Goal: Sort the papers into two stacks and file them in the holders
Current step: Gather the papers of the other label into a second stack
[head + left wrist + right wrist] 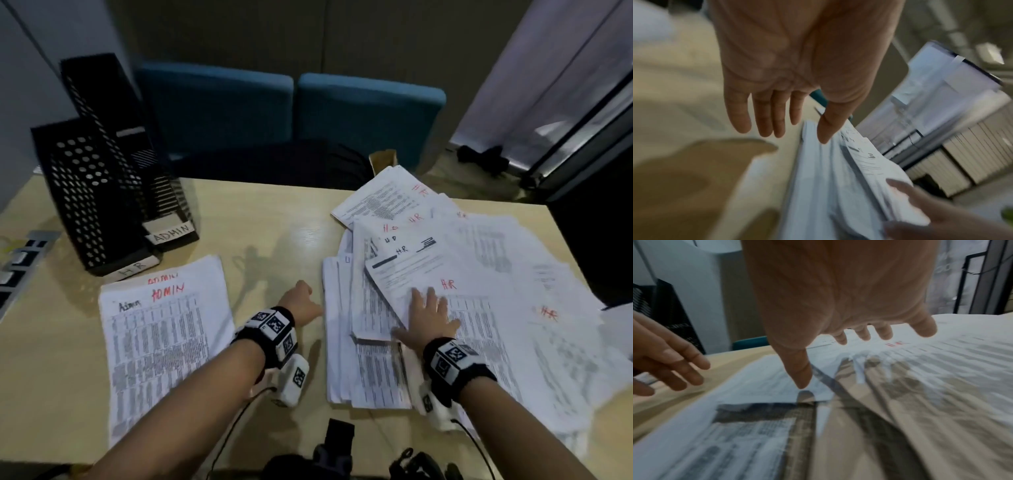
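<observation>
A neat stack of sheets marked ADMIN point(161, 342) lies on the table's point(274, 233) left. A loose, spread pile of sheets marked HR point(479, 274) covers the right. Two black perforated holders stand at the back left, one labelled ADMIN point(171, 233), the other HR point(133, 270). My left hand point(303, 301) hovers open over bare table between stack and pile, its thumb point(824, 129) by the pile's left edge. My right hand point(428, 315) lies spread and flat on the HR pile, thumb tip point(801, 379) touching a sheet. Neither hand holds anything.
Two blue chairs point(370, 113) stand behind the table. A power strip point(20, 263) lies at the left edge. A brown envelope corner point(382, 161) sticks out behind the pile. A dark cabinet point(596, 240) stands at the right, dark gear point(335, 452) at the near edge.
</observation>
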